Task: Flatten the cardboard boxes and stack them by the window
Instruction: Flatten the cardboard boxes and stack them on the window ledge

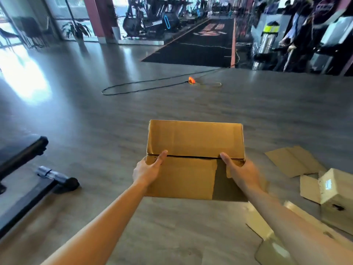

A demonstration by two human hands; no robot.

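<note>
**Box held in both hands above the gym floor**

A cardboard box (194,150) sits in mid-scene, held up over the grey floor (114,115). The left hand (148,169) grips its near left edge, thumb on top by the flap seam; the right hand (240,171) grips the near right edge the same way. Its top flaps lie closed, so the contents cannot be seen.

To the right, near, lie a flattened cardboard sheet (294,161) and a smaller box (336,196) with loose flaps. A black equipment frame (24,169) stands at the left. Farther off, a black cable (143,87) loops across the floor with an orange object (191,80) on it. Windows (28,20) and a potted plant (76,29) are at the far left.
</note>
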